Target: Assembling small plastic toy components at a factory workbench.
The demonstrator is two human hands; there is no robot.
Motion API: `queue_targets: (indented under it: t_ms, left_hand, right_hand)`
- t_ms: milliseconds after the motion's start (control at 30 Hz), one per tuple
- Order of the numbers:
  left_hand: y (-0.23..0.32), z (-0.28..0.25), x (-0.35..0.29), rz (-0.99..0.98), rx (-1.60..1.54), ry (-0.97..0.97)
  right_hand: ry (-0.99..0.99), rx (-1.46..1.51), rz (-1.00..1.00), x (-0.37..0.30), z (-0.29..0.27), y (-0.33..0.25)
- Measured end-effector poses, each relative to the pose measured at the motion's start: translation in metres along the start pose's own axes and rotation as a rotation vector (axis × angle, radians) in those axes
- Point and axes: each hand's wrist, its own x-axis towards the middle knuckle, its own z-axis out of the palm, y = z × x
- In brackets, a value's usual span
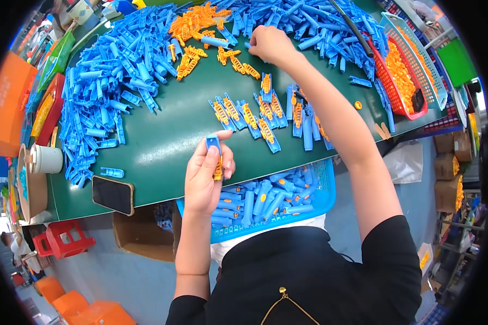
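One part-built piece (213, 154) is held in the person's left hand (203, 176): a narrow blue half-shell with a slotted, ladder-like orange insert showing at its lower end. The left hand is half curled, thumb laid across the piece, fingers bent behind and beside it. The right hand (272, 44) is beyond and to the right of the left; its fingers are bent together, and a small blue part (248, 45) shows at the fingertips. From where I stand, I cannot tell whether this part is gripped or only touched.

Right of the left hand, on the green table (162, 127), lies a group of blue shells with orange inserts (266, 135), open side up, mostly slanted alike. Loose orange inserts (195, 23) are heaped left of the right hand. Loose blue shells (114, 70) are heaped beyond the left hand and to its left.

Containers: below and to the right of the left hand, a blue basket (329, 187) holds long blue bodies, many with orange ovals. To the right of the right hand, a red basket (386, 81) holds small orange parts; a light-blue basket (442, 97) just beside it also contains orange parts. Below and to the left of the left hand, a cardboard box (143, 238) contains blue parts, dimly visible.
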Motion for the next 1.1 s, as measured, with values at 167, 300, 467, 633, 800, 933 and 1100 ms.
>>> queue_targets:
  t_ms: [167,300,467,633,800,933,1100]
  left_hand:
    - [-0.009,0.011,-0.003,-0.001,-0.449,0.004]
    - [-0.017,0.008,-0.005,0.073,-0.523,0.119]
    - [-0.013,0.007,-0.008,0.103,-0.521,0.119]
    - [-0.018,0.012,-0.009,0.114,-0.395,0.175]
    - [-0.022,0.016,-0.01,0.183,-0.285,0.292]
    - [-0.023,0.021,-0.01,0.222,-0.162,0.255]
    - [-0.026,0.02,-0.015,0.223,-0.159,0.248]
  right_hand:
    - [-0.005,0.254,-0.022,-0.031,-0.004,0.014]
    - [0.186,0.16,-0.049,-0.053,0.005,0.021]
    - [0.256,-0.008,-0.155,-0.073,0.007,0.033]
    - [0.222,0.223,-0.135,-0.091,-0.024,0.019]
    - [-0.01,0.815,-0.281,-0.174,-0.062,-0.067]
    - [-0.08,1.036,-0.203,-0.211,-0.047,-0.092]
    - [-0.092,1.044,-0.19,-0.221,-0.044,-0.093]
